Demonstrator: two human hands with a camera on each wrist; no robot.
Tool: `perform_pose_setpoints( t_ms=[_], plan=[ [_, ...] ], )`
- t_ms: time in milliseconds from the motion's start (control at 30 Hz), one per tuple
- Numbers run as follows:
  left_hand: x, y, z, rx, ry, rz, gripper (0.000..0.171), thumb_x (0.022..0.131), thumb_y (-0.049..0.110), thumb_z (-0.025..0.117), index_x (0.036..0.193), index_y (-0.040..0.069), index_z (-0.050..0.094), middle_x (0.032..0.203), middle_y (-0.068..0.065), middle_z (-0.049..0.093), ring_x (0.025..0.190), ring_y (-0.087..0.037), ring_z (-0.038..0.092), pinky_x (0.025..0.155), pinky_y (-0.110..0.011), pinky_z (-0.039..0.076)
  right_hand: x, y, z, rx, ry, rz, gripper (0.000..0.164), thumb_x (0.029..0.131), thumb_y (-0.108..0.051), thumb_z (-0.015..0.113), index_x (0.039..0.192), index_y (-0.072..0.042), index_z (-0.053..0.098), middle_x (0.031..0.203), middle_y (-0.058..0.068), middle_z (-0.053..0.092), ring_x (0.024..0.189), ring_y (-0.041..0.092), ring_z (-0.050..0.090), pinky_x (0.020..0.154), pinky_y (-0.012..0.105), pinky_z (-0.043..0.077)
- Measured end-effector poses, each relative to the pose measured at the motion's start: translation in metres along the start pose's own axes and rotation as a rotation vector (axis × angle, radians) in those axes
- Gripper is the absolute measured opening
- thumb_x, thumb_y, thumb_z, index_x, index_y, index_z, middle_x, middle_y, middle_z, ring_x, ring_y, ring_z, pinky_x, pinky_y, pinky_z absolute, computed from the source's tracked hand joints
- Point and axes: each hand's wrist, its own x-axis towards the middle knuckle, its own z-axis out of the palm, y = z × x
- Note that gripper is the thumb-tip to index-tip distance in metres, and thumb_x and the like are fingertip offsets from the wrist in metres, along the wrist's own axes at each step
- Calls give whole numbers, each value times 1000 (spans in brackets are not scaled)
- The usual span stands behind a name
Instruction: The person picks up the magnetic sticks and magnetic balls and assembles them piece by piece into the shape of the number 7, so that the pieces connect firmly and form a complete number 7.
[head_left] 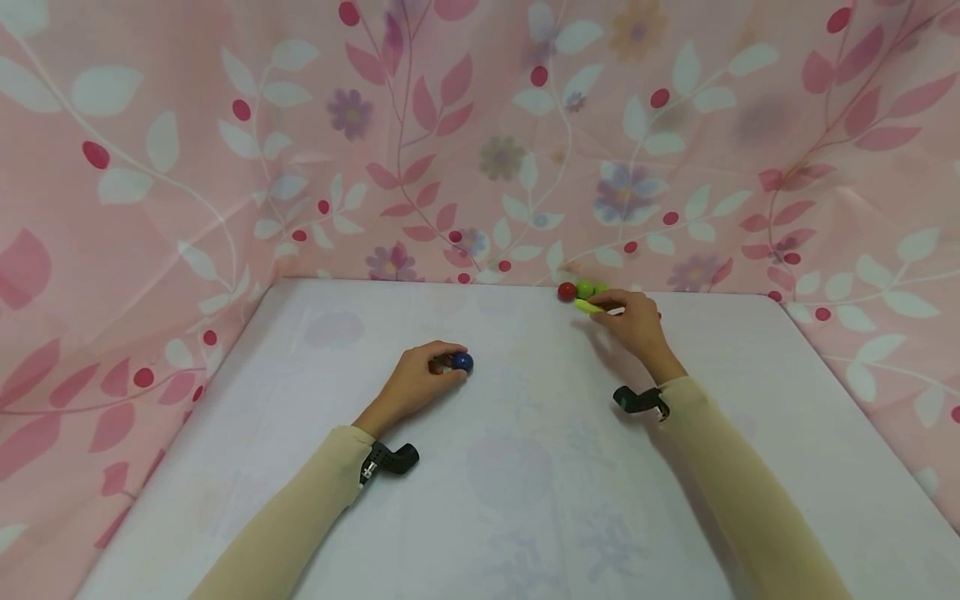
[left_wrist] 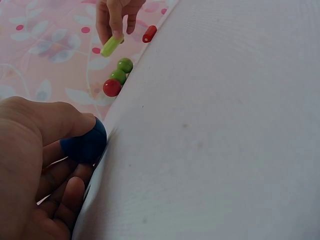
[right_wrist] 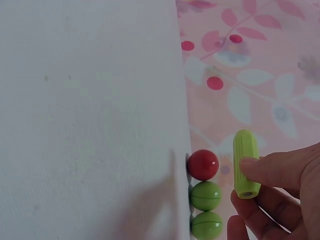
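Near the middle of the table, my left hand (head_left: pixel 422 379) grips a blue ball (head_left: pixel 462 362) between thumb and fingers; the left wrist view shows the same blue ball (left_wrist: pixel 87 142) low over the white surface. Farther back on the right, my right hand (head_left: pixel 633 325) pinches a yellow-green ribbed cylinder (right_wrist: pixel 245 165), which has a rounded end and a hole in the other end. Beside it, a red ball (right_wrist: pixel 203 165) and two green balls (right_wrist: pixel 205 196) stand in a row, touching, along the table's back edge.
A short red cylinder (left_wrist: pixel 149 34) lies by the back edge, past the green balls. The white-covered table (head_left: pixel 480 517) meets a pink floral cloth (head_left: pixel 480 125) at its back and sides. Each wrist wears a black camera mount (head_left: pixel 397 458).
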Motion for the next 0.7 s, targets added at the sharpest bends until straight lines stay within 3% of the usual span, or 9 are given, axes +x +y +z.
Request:
perform_pose_setpoints(
  t_ms=[433, 700],
  plan=[
    [-1, 0, 0, 4, -1, -6, 39, 93, 20, 79, 130, 13, 72, 108, -2, 72, 88, -17, 64, 82, -39, 51, -15, -23, 11, 100, -17, 24, 22, 92, -6, 80, 114, -2, 77, 110, 15, 74, 101, 30, 67, 89, 47, 54],
    [0, -3, 1, -16, -8, 3, 38, 93, 19, 79, 131, 12, 73, 114, -2, 71, 90, -16, 66, 84, -39, 53, -24, -36, 18, 129, -31, -8, 21, 91, -6, 81, 112, -3, 78, 108, 12, 75, 99, 27, 67, 82, 32, 55]
  ],
)
